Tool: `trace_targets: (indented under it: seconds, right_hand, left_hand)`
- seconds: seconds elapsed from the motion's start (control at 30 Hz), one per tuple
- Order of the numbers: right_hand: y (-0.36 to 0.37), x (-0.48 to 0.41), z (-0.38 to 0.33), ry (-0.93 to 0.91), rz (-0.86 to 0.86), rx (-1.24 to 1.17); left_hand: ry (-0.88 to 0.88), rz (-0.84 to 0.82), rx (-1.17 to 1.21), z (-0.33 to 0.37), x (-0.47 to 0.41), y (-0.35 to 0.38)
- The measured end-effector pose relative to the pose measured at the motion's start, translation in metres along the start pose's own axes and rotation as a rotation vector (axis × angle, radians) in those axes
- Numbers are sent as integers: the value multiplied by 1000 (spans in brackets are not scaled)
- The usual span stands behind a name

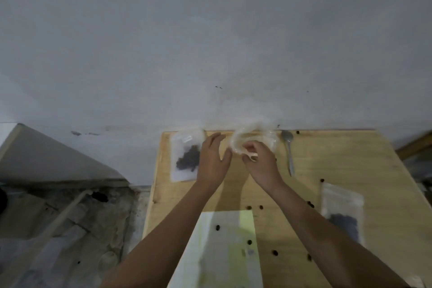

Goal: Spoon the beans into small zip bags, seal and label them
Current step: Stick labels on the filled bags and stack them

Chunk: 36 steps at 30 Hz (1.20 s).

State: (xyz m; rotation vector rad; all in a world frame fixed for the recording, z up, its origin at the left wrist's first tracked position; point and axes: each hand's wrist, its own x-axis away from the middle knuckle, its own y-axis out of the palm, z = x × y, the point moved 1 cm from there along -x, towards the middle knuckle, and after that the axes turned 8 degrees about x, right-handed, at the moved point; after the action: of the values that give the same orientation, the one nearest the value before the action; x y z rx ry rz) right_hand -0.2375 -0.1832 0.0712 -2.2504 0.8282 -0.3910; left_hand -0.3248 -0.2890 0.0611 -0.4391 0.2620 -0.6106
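Beans (189, 159) bagged at tabletop (339, 159) far left; more scattered. Right hand (261, 161) grip pinched on clear plastic (252, 140), left hand (212, 159) open beside. Separate one bag gently; keep spoon (288, 147) close.

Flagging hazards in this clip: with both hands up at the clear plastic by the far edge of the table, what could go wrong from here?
1. Loose beans lie scattered over the table; a sweeping forearm could knock them off.
2. The right hand pinches crumpled clear plastic at the wall edge, the left hand open beside it; it may slip or tear.
3. The spoon lies close by the right hand and could get bumped.
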Motion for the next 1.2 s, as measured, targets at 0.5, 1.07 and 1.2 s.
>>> trace_targets:
  seconds: [0.5, 1.07, 1.2]
  right_hand:
    - [-144, 138, 226, 523, 66, 142]
    - [-129, 141, 237, 596, 119, -188]
    - [-112, 135, 205, 531, 92, -250]
  left_hand:
    - [-88, -562, -87, 68, 134, 223]
    - [-324, -297, 296, 73, 148, 240]
    - [-308, -300, 387, 61, 138, 205]
